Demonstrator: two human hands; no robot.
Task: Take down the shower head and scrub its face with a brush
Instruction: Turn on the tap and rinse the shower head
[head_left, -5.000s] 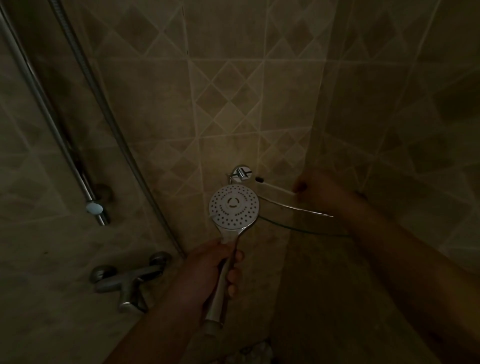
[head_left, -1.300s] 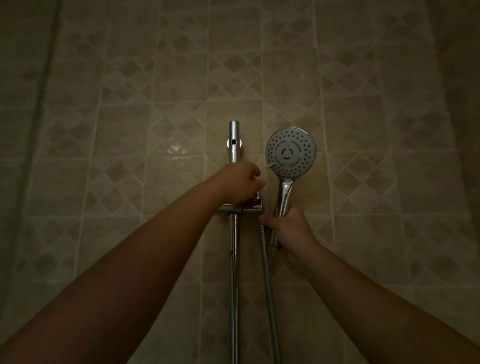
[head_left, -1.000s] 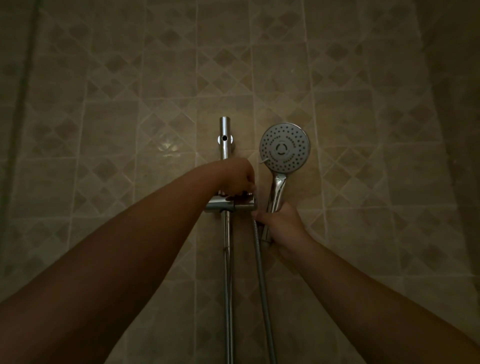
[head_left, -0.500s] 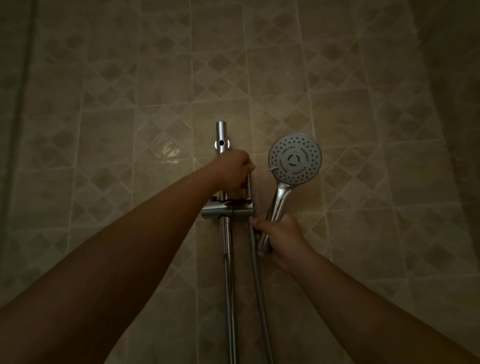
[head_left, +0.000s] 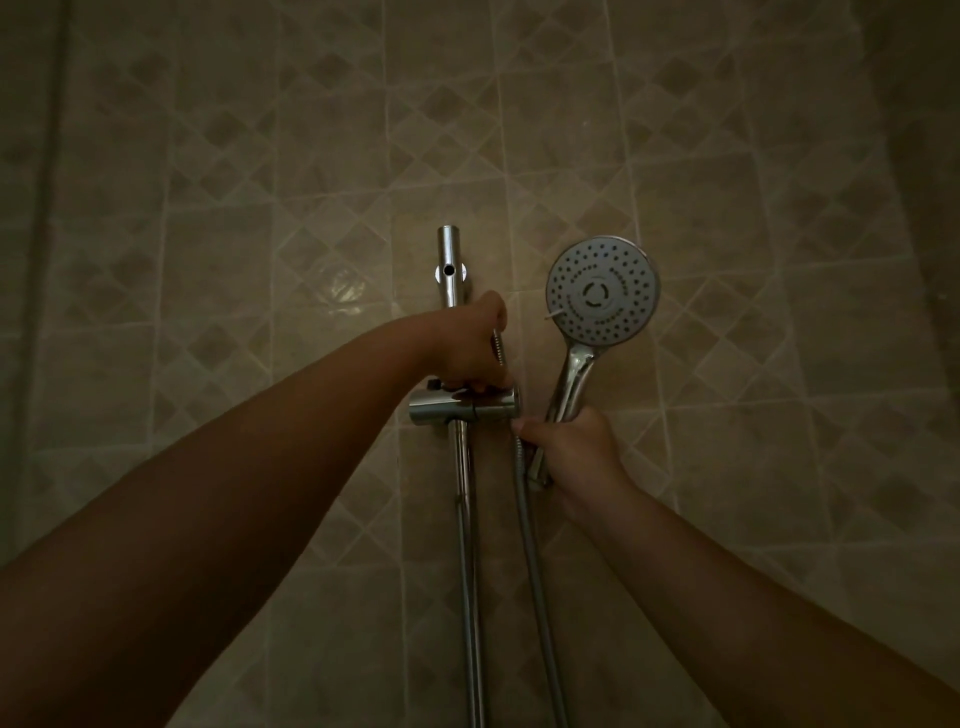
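Observation:
The round chrome shower head (head_left: 602, 291) is upright and off its holder, with its white nozzle face turned toward me. My right hand (head_left: 576, 457) grips its handle low down, to the right of the chrome holder bracket (head_left: 462, 408) on the vertical rail (head_left: 467, 571). My left hand (head_left: 467, 348) sits just above the bracket. Its fingers are curled round a short stretch of the metal hose (head_left: 535, 571) beside the rail. No brush is in view.
A beige wall of diamond-patterned tiles (head_left: 727, 208) fills the view behind the rail. The rail's top end (head_left: 449, 260) sticks up above my left hand. The light is dim, and the right edge is in dark shadow.
Five seconds ago my left hand held the shower head low by a corner shelf. Now my right hand holds it beside the rail. My left hand has moved from the bracket up onto the hose.

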